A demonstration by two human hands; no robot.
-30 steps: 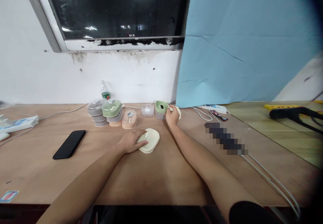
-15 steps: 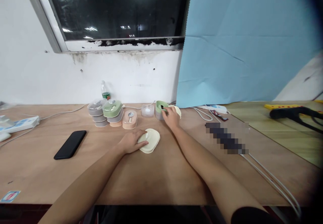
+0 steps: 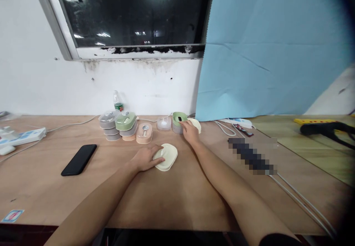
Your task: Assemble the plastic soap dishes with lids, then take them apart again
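My left hand lies on the bare tabletop in front of me, its thumb and fingers closed over the left edge of a cream rounded lid. Farther off, my right hand reaches to a green-rimmed oval container with a greyish lower part. A small black piece shows at its fingertips, over the container's opening; what it is I cannot make out. Partly behind the right hand sits another cream piece. Left of the green container stands a small clear container.
Left of centre are stacked grey boxes, a stack with a green box on top, and a peach box. A bottle stands behind them. A black phone lies left; power strips and cables flank the table.
The whole view has shifted slightly right and down. Both hands keep nearly the same places relative to the cream lid and the green container.
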